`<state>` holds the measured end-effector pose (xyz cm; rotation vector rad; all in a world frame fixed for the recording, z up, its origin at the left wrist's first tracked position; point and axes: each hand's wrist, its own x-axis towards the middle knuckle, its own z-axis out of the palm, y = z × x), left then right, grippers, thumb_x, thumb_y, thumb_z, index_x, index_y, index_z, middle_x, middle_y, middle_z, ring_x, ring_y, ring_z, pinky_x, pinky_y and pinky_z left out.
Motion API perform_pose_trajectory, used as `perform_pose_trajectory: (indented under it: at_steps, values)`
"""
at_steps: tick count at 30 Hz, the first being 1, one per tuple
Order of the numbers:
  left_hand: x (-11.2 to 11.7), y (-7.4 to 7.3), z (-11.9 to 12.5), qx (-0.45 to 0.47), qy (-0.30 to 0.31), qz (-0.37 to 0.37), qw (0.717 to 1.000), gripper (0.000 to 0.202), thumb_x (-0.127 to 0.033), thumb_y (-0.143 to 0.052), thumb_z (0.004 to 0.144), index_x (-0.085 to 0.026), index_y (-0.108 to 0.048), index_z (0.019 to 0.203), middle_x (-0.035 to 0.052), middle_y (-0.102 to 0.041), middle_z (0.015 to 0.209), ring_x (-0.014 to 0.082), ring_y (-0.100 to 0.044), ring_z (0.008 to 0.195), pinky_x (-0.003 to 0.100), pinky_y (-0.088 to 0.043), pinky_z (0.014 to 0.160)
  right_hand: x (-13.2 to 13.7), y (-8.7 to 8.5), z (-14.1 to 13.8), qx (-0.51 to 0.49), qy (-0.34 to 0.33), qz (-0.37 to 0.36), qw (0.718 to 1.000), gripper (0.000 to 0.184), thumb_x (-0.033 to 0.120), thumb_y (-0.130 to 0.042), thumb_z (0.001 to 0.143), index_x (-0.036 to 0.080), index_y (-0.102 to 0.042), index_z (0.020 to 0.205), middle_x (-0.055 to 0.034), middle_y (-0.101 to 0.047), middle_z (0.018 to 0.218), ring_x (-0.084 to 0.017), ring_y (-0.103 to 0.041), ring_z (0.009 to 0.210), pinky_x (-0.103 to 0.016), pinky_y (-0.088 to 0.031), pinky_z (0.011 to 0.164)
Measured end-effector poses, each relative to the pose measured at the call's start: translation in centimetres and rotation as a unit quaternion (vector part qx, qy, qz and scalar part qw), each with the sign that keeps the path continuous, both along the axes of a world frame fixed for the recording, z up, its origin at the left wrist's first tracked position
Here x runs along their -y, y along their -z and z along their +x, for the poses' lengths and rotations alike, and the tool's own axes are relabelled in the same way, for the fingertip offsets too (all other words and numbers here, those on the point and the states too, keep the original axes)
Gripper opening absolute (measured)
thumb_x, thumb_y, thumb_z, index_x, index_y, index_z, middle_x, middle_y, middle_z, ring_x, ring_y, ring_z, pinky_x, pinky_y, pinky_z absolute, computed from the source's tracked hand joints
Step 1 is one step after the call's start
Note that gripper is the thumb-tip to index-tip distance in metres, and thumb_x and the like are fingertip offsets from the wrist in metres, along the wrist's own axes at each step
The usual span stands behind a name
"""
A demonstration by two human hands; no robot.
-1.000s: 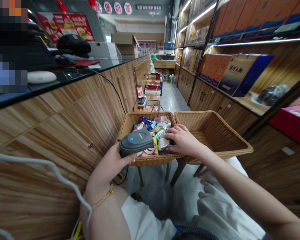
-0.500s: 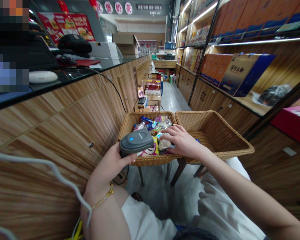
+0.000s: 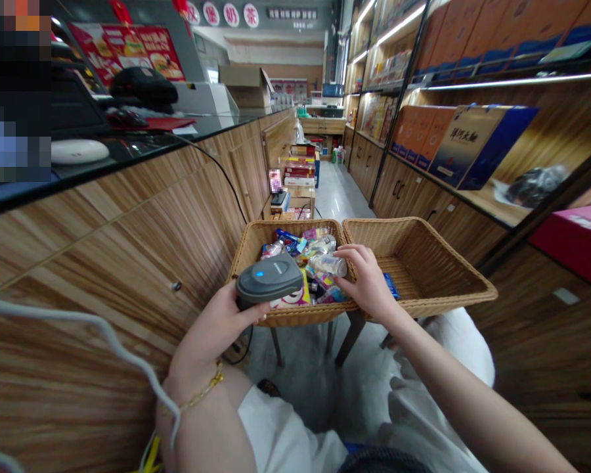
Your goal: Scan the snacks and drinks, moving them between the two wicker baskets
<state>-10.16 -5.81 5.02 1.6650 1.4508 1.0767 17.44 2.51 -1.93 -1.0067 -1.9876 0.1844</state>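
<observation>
My left hand [image 3: 236,307] is wrapped round a dark grey barcode scanner [image 3: 270,279] with a small blue light on top, held over the near left of the left wicker basket [image 3: 270,318]. Several small packets and bottles in bright wrappers fill this basket. My right hand [image 3: 369,279] closes on the end of a small clear bottle [image 3: 328,265], which lies sideways above the other goods, its contents hard to make out. Beside that hand stands the right wicker basket [image 3: 453,263], with a blue packet [image 3: 391,286] at its left side.
A wooden counter [image 3: 177,217] with a dark top runs along my left. Shelves with orange boxes and a blue and gold gift bag [image 3: 477,146] line the right. A white cable [image 3: 103,322] crosses the lower left. Stacked boxes [image 3: 299,172] stand beyond the baskets.
My right hand has gone from spread fingers over the goods to gripping the clear bottle, shifting slightly right. The blue packet shows more. My left hand keeps the scanner in place.
</observation>
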Motion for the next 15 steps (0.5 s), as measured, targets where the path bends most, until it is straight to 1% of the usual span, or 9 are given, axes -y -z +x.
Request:
perform_pose_trajectory:
  at_steps: [3,8,15]
  values:
    - [-0.06,-0.03,0.21,0.004,0.002,-0.009,1.0,0.036,-0.054,-0.084,0.069,-0.024,-0.064,0.074,-0.0006,-0.066,0.056,0.0278,-0.072,0.073,0.039,-0.064,0.074,-0.11,0.0,-0.07,-0.035,0.017,-0.002,0.999,0.035,0.017,-0.068,0.085,0.025,-0.065,0.119,-0.0116,-0.065,0.125,-0.031,-0.059,0.124,-0.049,-0.048,0.109]
    - [-0.21,0.21,0.4,0.002,0.005,-0.021,1.0,0.037,-0.052,-0.084,0.068,-0.022,-0.065,0.078,-0.0001,-0.069,0.062,0.0232,-0.067,0.063,0.034,-0.062,0.062,-0.01,0.18,0.13,-0.049,0.031,-0.011,0.998,0.036,0.017,-0.067,0.084,0.027,-0.065,0.119,-0.0106,-0.066,0.123,-0.032,-0.059,0.123,-0.051,-0.048,0.109]
    - [-0.45,0.4,0.47,0.01,0.012,-0.035,0.999,0.04,-0.05,-0.084,0.067,-0.019,-0.069,0.087,0.004,-0.075,0.073,0.0234,-0.067,0.065,0.035,-0.062,0.063,0.24,0.27,0.32,-0.06,0.029,-0.017,0.998,0.036,0.016,-0.065,0.084,0.027,-0.066,0.119,-0.0104,-0.065,0.123,-0.032,-0.059,0.123,-0.051,-0.047,0.11]
